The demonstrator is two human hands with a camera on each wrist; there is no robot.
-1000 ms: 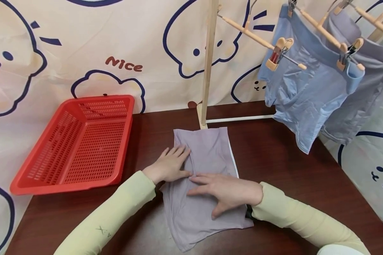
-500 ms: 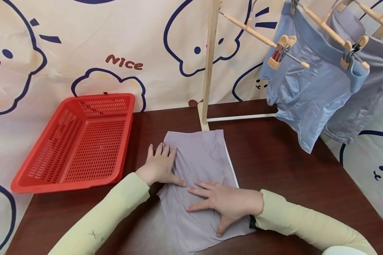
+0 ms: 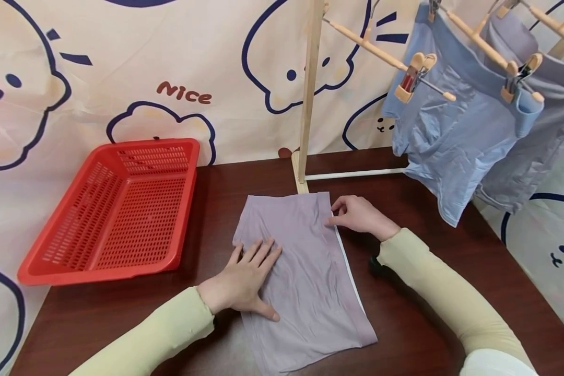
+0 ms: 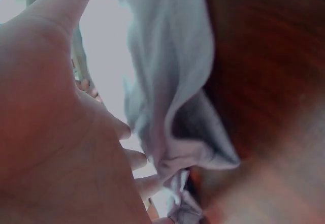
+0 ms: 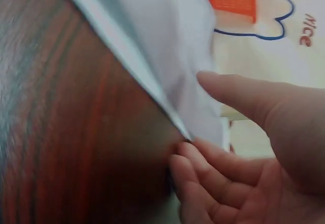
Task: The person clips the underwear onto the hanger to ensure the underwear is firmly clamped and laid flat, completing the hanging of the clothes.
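Note:
A lavender pair of shorts point(image 3: 305, 271) lies flat and folded on the dark wood table, with a white strip showing along its right edge. My left hand point(image 3: 244, 279) rests on the left part of the cloth with fingers spread; in the left wrist view, the left hand point(image 4: 66, 117) is beside a loose fold of the shorts point(image 4: 167, 66). At the upper right edge is my right hand point(image 3: 359, 214), fingers bent against the cloth edge. In the right wrist view, the thumb of the right hand point(image 5: 254, 148) stands apart from the index finger over the cloth.
A red plastic basket point(image 3: 136, 224) stands at the left. Behind the shorts rises a wooden rack post point(image 3: 308, 104). Blue shorts point(image 3: 456, 120) and greyish-purple shorts point(image 3: 521, 167) hang from clip hangers at the right, beside a hanger point(image 3: 366, 46) bearing no garment.
My left hand has slid down the cloth toward me. My right hand has left the middle of the shorts and moved up and right to their upper right edge.

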